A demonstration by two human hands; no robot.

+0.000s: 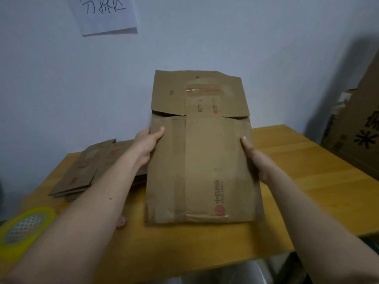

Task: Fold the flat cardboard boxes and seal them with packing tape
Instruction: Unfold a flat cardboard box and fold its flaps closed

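Note:
A flattened brown cardboard box (202, 152) with red print is held up above the wooden table (297, 173), tilted toward me, its top flaps pointing at the wall. My left hand (147, 145) grips its left edge, thumb on the front face. My right hand (253, 158) grips the right edge, thumb on the front. A stack of more flat boxes (90, 171) lies on the table at the left, partly behind my left forearm. A roll of yellowish packing tape (24, 224) sits at the table's near left corner.
A white paper sign (106, 13) with handwriting hangs on the wall above. Large cardboard cartons (356, 132) lean against the wall at the right, beyond the table's edge. A small pink object (121, 221) lies on the table under my left forearm.

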